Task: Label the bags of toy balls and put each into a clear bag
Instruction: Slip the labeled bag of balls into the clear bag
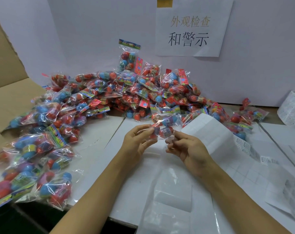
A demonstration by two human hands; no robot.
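White table [109, 132]: both hands, left [136, 141] and right [187, 149], pinch one ball bag [162, 127].

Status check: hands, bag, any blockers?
Left hand and right hand both pinch one bag of toy balls above the table. Clear bag flat below. Nothing blocking.

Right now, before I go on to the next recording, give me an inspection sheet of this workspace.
Surface: white table, mostly covered.
Job's things: bag of toy balls held between both hands; heap of bagged balls behind; clear bags flat under the forearms; label sheets to the right.
Clutter: loose label backing, label roll, cardboard box flap.
Hands: left hand grips the bag; right hand pinches its lower edge.
Cables: nothing seen.
Surroundings: white wall with printed paper sign.
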